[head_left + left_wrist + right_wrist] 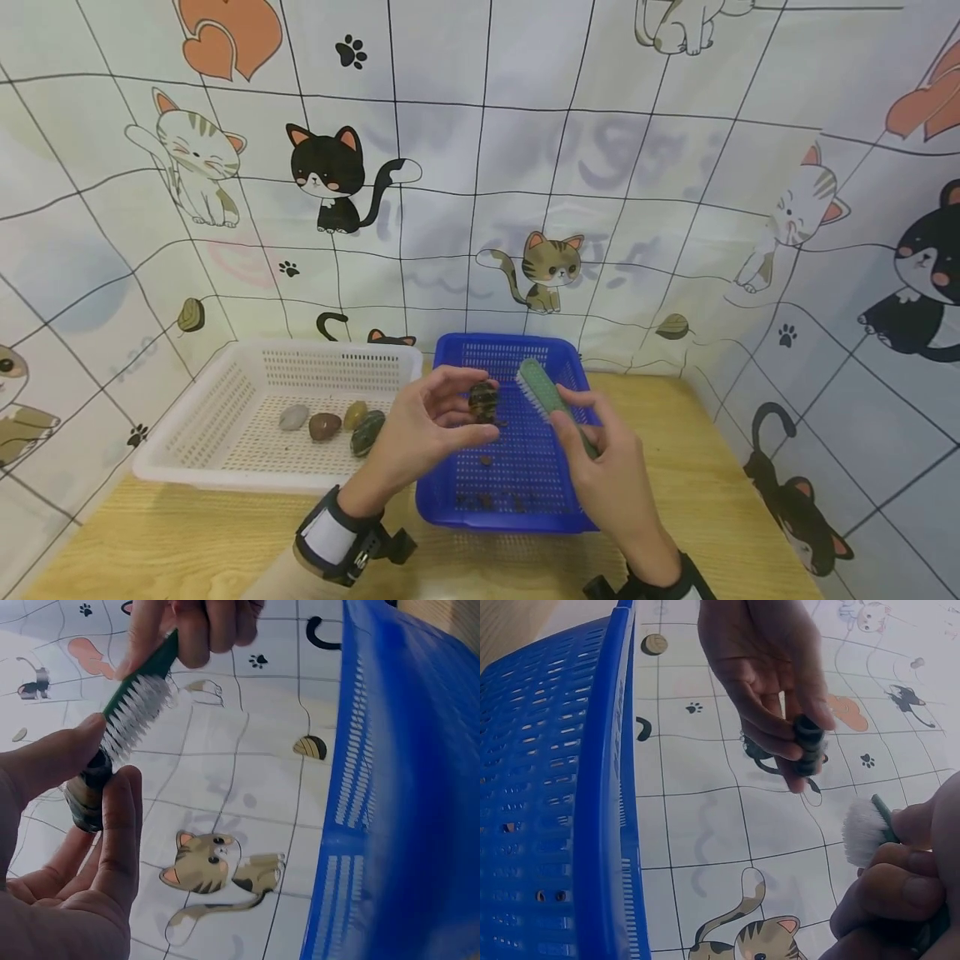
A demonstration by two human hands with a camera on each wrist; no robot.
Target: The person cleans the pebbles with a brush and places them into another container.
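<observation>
My left hand [442, 417] pinches a dark, banded stone [483, 402] between thumb and fingertips above the blue basket [442, 500]. In the left wrist view the same stone [86, 799] shows lighter bands between dark ones. A green brush [542, 388] with white bristles is gripped in my right hand [611, 467], its bristle side facing left toward the stone. A gap lies between bristles and stone in the head view and in the right wrist view, where the white bristles [862, 832] stand clear of the stone [808, 746]. My right palm hides part of the handle.
Small brown crumbs [486, 501] lie on the blue basket's floor. At left, a white basket [172, 471] holds several stones, among them a reddish-brown one [325, 427] and a green striped one [367, 433]. Both baskets stand on a wooden table [720, 500] before a cat-patterned sheet [450, 167].
</observation>
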